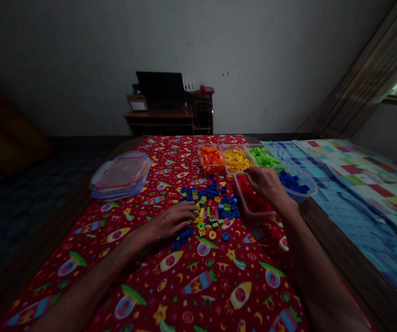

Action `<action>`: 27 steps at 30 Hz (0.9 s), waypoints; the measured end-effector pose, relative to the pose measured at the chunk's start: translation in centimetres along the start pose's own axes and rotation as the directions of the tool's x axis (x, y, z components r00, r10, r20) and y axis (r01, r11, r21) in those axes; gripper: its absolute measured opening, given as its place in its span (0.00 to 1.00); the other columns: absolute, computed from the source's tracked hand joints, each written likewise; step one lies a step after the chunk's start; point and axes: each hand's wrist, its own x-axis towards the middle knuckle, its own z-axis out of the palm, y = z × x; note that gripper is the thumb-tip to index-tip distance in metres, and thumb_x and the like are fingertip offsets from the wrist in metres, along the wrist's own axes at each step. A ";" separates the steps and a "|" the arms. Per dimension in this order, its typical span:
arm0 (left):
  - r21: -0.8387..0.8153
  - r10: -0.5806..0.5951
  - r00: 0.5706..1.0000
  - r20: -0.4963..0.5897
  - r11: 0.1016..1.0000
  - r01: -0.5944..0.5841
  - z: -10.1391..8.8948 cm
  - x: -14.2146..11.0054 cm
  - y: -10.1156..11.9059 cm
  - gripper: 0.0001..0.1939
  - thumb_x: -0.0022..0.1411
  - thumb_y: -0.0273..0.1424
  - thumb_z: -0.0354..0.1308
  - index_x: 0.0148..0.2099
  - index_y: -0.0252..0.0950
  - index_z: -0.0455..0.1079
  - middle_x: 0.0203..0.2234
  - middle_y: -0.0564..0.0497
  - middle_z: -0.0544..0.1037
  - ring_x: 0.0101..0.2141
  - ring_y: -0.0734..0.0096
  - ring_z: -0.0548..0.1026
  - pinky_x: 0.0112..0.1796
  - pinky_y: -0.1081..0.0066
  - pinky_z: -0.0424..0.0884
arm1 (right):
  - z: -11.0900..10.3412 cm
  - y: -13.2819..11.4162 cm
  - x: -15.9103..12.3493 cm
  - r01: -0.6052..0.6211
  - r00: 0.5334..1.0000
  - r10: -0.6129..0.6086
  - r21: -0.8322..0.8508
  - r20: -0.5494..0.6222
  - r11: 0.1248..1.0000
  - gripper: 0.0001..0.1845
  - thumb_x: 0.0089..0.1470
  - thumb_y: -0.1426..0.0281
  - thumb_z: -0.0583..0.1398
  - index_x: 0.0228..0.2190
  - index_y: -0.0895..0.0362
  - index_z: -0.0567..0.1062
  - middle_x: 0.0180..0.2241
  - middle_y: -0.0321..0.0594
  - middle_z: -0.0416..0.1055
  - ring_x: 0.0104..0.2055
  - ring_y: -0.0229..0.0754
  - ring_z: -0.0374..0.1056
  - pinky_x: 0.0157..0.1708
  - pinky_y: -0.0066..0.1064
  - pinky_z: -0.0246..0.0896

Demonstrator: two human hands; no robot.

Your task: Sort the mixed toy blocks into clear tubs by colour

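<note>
A mixed pile of plastic building bricks (214,210), in blue, yellow, green and some red with small wheels, lies on the red patterned cloth. My left hand (174,220) rests at the pile's left side, fingers stretched out and touching bricks. Over the clear box of red bricks (253,199) hovers my right hand (266,184), its fingers drawn together and pointing left; whatever they hold, if anything, is hidden. Behind that box stand boxes of orange bricks (212,159), yellow bricks (238,160) and light green bricks (262,157). A box of blue bricks (293,181) is to the right.
Stacked clear lids (122,175) lie at the table's left. Beyond the far edge, a desk (160,116) bears a monitor (161,89) and a red telephone (207,89). A bed with a checked blue sheet (353,207) adjoins the table's right side.
</note>
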 end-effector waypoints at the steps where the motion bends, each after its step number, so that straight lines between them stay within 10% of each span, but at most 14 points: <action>1: 0.000 -0.009 1.000 -0.002 1.000 0.009 -0.1 -0.5 -0.3 0.11 0.65 0.29 0.50 0.44 0.39 0.73 0.54 0.45 0.71 0.56 0.65 0.66 0.56 0.62 0.63 | 0.2 -0.2 0.0 0.016 1.000 -0.016 -0.007 0.009 1.000 0.14 0.59 0.70 0.51 0.35 0.59 0.77 0.30 0.46 0.75 0.30 0.43 0.68 0.29 0.30 0.52; 18: -0.063 -0.248 0.915 -0.317 0.969 0.241 -1.9 -2.9 -3.1 0.12 0.61 0.37 0.53 0.38 0.39 0.76 0.39 0.48 0.79 0.42 0.66 0.76 0.46 0.65 0.71 | 5.1 -5.6 -1.4 0.274 0.924 -0.299 0.133 0.238 0.952 0.10 0.55 0.78 0.52 0.25 0.58 0.70 0.22 0.36 0.63 0.22 0.34 0.50 0.25 0.29 0.39; 27: 0.034 -0.325 0.917 -0.231 0.939 0.341 0.0 -3.4 -1.1 0.15 0.60 0.40 0.53 0.41 0.38 0.75 0.37 0.47 0.79 0.40 0.64 0.76 0.43 0.67 0.71 | 8.5 -6.9 -3.3 0.473 0.853 -0.506 0.218 0.129 0.853 0.09 0.54 0.82 0.52 0.31 0.60 0.70 0.33 0.44 0.68 0.38 0.42 0.59 0.40 0.32 0.54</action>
